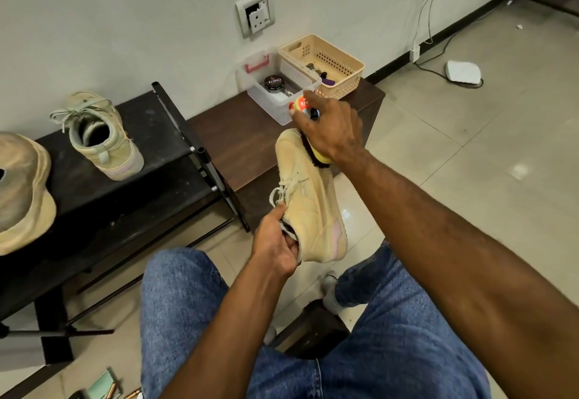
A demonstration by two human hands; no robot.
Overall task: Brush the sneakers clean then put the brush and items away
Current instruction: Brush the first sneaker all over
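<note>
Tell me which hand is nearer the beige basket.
Right. The right hand grips the brush just in front of the basket; the left hand holds the sneaker's heel, well below.

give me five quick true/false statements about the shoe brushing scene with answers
1. The right hand holds the brush against the toe of the sneaker. True.
2. The left hand rests open on the knee. False: it grips the sneaker at its collar.
3. The other sneaker stands on the black rack. True.
4. The polish tin lies in the beige basket. False: it lies in the clear plastic box.
5. The basket sits on the floor. False: it sits on the brown bench.
</note>
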